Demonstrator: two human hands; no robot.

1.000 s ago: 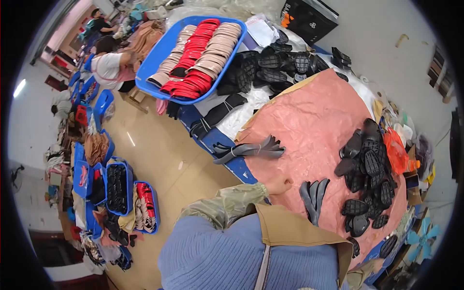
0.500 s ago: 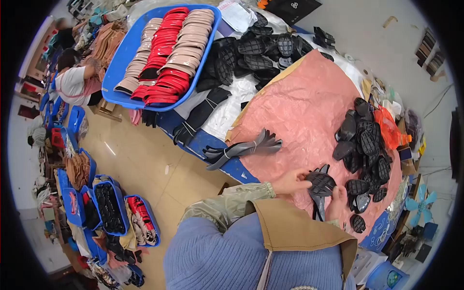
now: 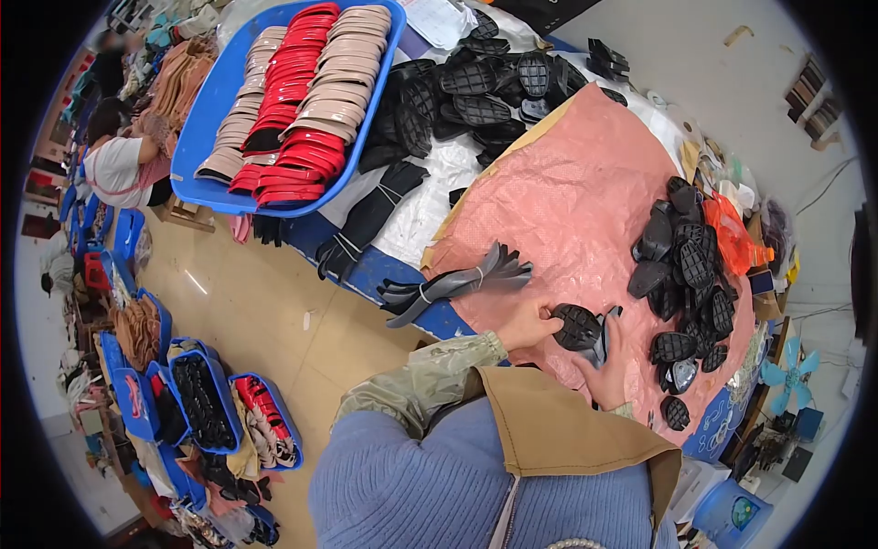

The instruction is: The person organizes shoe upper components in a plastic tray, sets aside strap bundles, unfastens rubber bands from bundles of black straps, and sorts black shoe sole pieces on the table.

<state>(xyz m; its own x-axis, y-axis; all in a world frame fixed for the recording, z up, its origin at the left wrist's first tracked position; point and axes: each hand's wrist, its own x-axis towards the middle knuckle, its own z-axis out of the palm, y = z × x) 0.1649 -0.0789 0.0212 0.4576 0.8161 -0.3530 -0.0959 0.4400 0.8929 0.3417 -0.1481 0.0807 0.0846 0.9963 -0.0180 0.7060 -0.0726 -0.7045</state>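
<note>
A black ridged shoe sole piece (image 3: 577, 327) is held over the pink sheet (image 3: 549, 201). My left hand (image 3: 528, 325) pinches its left edge between thumb and fingers. Just right of it, my right hand (image 3: 607, 371) grips a dark grey strip (image 3: 599, 346), which lies partly behind the sole piece. The fingertips of my right hand are partly hidden by these pieces. To the left, a tied bundle of grey and black strips (image 3: 457, 284) rests across the table's blue edge. More black sole pieces (image 3: 686, 261) are heaped on the right of the sheet.
A blue tray (image 3: 183, 174) holds rows of red and beige shiny pieces. Behind the sheet lie more black soles (image 3: 476, 91) and a tied black bundle (image 3: 370, 220). At right are an orange bag (image 3: 727, 233) and a fan (image 3: 790, 368). A person (image 3: 119, 165) sits far left.
The sole piece has shifted left and slightly up with my left hand. My right hand has moved from the sole's right edge to the grey strip. The view has shifted slightly.
</note>
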